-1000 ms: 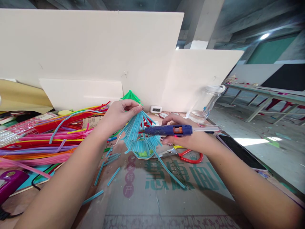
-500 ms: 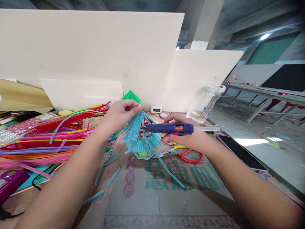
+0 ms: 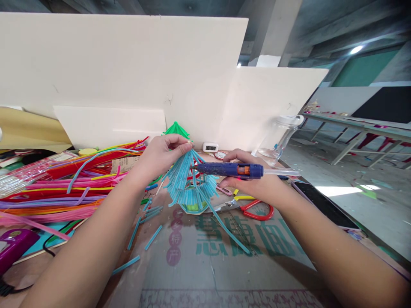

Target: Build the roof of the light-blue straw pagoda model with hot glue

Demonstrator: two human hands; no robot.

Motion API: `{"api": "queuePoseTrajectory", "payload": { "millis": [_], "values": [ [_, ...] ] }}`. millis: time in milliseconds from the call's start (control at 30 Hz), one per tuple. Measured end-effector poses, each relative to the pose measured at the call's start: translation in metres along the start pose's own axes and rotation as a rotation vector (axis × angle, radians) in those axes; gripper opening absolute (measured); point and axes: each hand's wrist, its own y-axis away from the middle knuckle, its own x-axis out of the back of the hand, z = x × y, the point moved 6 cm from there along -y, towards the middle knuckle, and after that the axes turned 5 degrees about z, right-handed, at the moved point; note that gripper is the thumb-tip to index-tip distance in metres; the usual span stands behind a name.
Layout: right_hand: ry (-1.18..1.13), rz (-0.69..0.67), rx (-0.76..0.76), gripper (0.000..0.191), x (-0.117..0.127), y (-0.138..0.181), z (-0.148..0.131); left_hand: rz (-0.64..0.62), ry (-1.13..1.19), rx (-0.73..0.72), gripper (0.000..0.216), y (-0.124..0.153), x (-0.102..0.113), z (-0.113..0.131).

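My left hand (image 3: 162,154) pinches the top of a cone of light blue straw pieces (image 3: 188,182) standing on the cardboard sheet (image 3: 224,256). My right hand (image 3: 253,179) grips a blue hot glue gun (image 3: 233,170), held level, with its nozzle touching the upper part of the straw cone. A clear glue stick juts out of the gun's back end toward the right. One long blue straw (image 3: 226,229) trails from the cone down across the cardboard.
A pile of coloured straws (image 3: 64,188) lies at the left, with a purple tool (image 3: 14,246) in front of it. Red-handled scissors (image 3: 253,209) lie under my right wrist. A clear jar (image 3: 276,139), a small clock (image 3: 210,147) and a green cone (image 3: 176,128) stand near the white boards.
My right hand has lifted the glue gun slightly and moved its nozzle up toward the top of the straw cone. My left hand has stayed in place.
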Motion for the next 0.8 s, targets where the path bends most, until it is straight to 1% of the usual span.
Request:
{"api": "queuePoseTrajectory", "payload": {
  "millis": [167, 400, 633, 733, 800],
  "values": [
    [-0.027, 0.015, -0.003, 0.045, 0.001, 0.000, -0.002, 0.002, 0.003, 0.001, 0.036, 0.000, 0.000, 0.000],
    [0.076, 0.076, 0.027, 0.042, 0.008, 0.001, -0.008, 0.011, -0.029, -0.019, 0.036, -0.001, 0.000, 0.002],
    [0.060, 0.128, 0.058, 0.040, 0.012, 0.000, -0.012, 0.019, -0.057, -0.031, 0.034, 0.000, 0.001, 0.003],
    [-0.054, 0.120, 0.014, 0.039, 0.017, -0.006, -0.002, 0.020, -0.054, -0.018, 0.035, 0.000, 0.001, 0.002],
    [-0.153, 0.155, -0.035, 0.034, 0.024, -0.012, 0.016, 0.022, -0.045, -0.008, 0.036, -0.001, 0.001, 0.001]
  ]
}}
